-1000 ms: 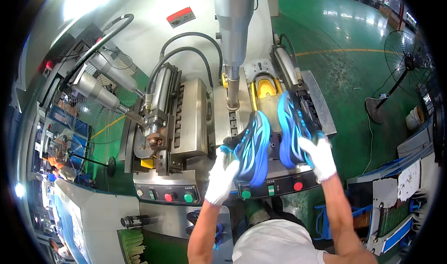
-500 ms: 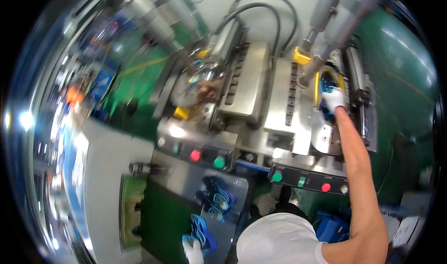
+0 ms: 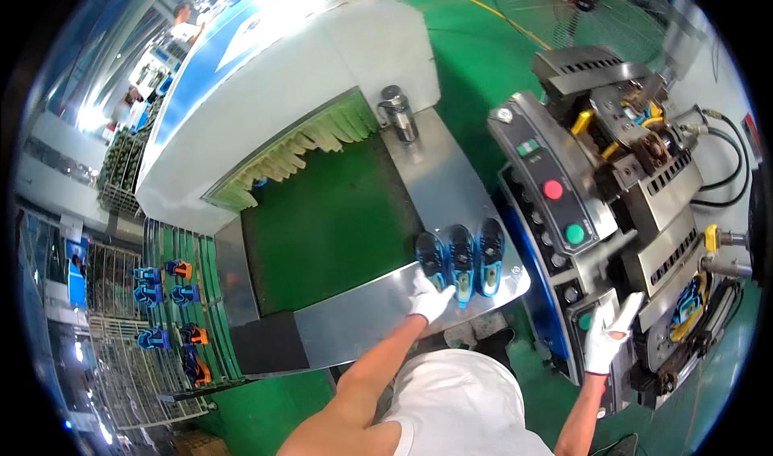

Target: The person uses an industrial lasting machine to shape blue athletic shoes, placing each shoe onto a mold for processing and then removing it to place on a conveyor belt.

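Three dark sneakers with light blue soles stand side by side on the metal table: a left sneaker (image 3: pixel 431 251), a middle sneaker (image 3: pixel 461 251) and a right sneaker (image 3: pixel 489 251). Wearing a white glove, my left hand (image 3: pixel 432 299) is at the heel of the left one, fingers apart and seemingly touching it. My right hand (image 3: pixel 605 340), also gloved, is open with its fingers stretched out. It hovers over the near control panel of the pressing machine. Clamped in that machine, beyond the hand, is a blue shoe (image 3: pixel 688 301) beside a yellow part.
A green conveyor belt (image 3: pixel 338 214) runs out of a white tunnel (image 3: pixel 298 61) with a fringed curtain. A steel flask (image 3: pixel 398 114) stands on the table's far end. At left, a rack (image 3: pixel 173 315) holds several blue and orange shoes. The machine's far panel (image 3: pixel 551 178) carries buttons.
The view has swung left toward the conveyor. My right hand has come away from the shoe in the machine. Three sneakers now stand in a row by my left hand.
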### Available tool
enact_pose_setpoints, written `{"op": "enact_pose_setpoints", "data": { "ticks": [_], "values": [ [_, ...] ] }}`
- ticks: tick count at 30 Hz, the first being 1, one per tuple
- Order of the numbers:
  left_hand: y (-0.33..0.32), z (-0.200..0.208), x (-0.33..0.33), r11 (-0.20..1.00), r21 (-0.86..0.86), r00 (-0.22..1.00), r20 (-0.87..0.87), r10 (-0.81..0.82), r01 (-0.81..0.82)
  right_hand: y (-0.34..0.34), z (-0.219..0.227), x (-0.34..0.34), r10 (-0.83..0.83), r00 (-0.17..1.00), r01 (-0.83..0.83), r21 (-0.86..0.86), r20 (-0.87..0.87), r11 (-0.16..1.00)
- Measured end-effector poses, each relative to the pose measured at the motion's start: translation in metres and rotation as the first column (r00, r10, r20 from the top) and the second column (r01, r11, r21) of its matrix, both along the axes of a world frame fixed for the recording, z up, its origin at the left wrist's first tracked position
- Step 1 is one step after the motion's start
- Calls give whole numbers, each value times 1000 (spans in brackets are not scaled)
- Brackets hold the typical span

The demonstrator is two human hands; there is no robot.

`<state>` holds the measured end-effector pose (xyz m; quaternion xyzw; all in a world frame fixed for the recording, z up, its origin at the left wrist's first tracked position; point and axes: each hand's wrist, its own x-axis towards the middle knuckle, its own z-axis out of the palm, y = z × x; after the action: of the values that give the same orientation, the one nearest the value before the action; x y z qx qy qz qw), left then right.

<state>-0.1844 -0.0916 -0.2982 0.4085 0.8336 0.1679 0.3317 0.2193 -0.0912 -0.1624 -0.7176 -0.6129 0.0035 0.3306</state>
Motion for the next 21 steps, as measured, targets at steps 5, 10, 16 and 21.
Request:
{"op": "enact_pose_setpoints", "data": {
  "ticks": [5, 10, 16, 21],
  "values": [
    [16, 24, -41, 985, 133, 911, 382, -156, 113, -2, -82, -37, 44, 899, 69, -239, 436, 969],
    [37, -6, -48, 910, 397, 984, 66, -162, 123, -4, -61, -62, 71, 922, 108, -431, 380, 896],
    [75, -21, -169, 602, 490, 558, 253, -791, 631, -99, -41, -105, -118, 948, 295, -683, 294, 668],
    [219, -65, -347, 663, 539, 854, -352, -383, 520, -231, -51, -86, 4, 880, 429, -796, 476, 428]
  ]
}}
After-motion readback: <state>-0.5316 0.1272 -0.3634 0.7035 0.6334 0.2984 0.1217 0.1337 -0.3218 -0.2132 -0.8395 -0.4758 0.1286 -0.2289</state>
